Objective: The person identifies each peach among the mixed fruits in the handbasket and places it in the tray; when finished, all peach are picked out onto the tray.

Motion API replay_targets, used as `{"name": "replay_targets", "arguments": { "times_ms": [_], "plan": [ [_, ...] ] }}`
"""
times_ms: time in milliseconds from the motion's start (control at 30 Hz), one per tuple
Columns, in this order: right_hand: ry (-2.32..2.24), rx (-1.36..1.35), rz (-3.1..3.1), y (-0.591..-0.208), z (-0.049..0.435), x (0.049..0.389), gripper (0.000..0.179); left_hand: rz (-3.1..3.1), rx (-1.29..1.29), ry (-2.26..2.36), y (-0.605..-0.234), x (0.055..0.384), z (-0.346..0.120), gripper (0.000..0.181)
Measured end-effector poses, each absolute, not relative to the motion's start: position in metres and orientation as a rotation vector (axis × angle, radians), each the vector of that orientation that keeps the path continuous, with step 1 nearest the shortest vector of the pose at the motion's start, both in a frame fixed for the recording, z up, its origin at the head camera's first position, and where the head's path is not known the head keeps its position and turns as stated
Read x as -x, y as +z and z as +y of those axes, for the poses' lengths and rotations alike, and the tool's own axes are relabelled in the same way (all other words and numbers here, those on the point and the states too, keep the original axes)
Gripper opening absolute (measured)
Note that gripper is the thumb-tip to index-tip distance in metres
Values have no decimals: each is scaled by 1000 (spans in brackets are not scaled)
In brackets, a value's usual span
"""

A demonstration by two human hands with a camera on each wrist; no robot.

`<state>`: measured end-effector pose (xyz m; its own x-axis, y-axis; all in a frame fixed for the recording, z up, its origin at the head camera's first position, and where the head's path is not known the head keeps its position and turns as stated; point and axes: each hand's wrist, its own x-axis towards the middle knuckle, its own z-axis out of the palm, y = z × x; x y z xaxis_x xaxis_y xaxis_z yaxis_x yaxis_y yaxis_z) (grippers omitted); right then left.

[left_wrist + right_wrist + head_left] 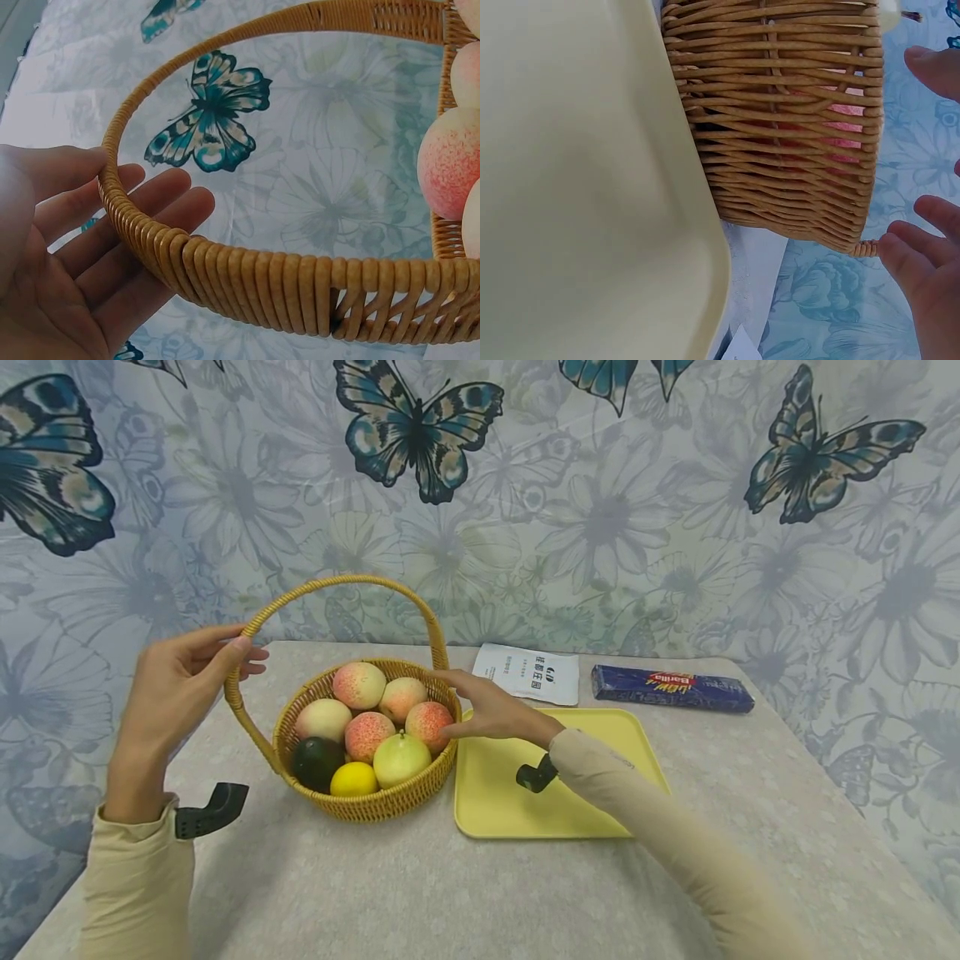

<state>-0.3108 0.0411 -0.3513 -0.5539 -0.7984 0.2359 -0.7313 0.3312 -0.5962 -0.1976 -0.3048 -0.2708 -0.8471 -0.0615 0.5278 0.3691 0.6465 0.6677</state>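
Observation:
A wicker basket [367, 810] with a tall arched handle [345, 580] stands on the table, filled with several peaches [360, 685], a dark avocado [318, 764], a yellow lemon [354, 779] and a pale green pear [402, 758]. My left hand [176, 685] pinches the handle's left side between thumb and forefinger; in the left wrist view the other fingers [161, 191] extend behind it. Over the basket's right rim reaches my right hand [498, 706], fingers spread, thumb beside the rightmost peach [429, 725]. Whether the thumb touches that peach I cannot tell.
A yellow tray [555, 814] lies right beside the basket, under my right forearm. Behind it are a white printed pouch [528, 673] and a blue Barilla packet [671, 688]. Butterfly-patterned cloth [600, 527] hangs at the table's back edge.

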Motion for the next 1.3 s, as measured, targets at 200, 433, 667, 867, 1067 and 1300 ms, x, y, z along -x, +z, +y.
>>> {"name": "replay_targets", "arguments": {
  "times_ms": [200, 433, 667, 867, 1067, 1300],
  "plan": [
    [-974, 1460, 2502, -352, 34, 314, 80, -2358, 225, -1103, -271, 198, -304, 37],
    [-844, 1444, 2543, -353, 28, 321, 80, -2370, 208, -1102, -272, 198, -303, 38],
    [-772, 1410, 2534, -352, 23, 324, 80, -2368, 213, -1108, -272, 199, -303, 38],
    [-760, 1359, 2507, -354, 22, 322, 77, -2366, 212, -1111, -271, 199, -303, 39],
    [-788, 1316, 2479, -357, 21, 324, 74, -2367, 207, -1108, -270, 199, -303, 39],
    [-706, 1275, 2503, -357, 18, 321, 71, -2376, 200, -1099, -270, 198, -302, 39]
  ]
}}
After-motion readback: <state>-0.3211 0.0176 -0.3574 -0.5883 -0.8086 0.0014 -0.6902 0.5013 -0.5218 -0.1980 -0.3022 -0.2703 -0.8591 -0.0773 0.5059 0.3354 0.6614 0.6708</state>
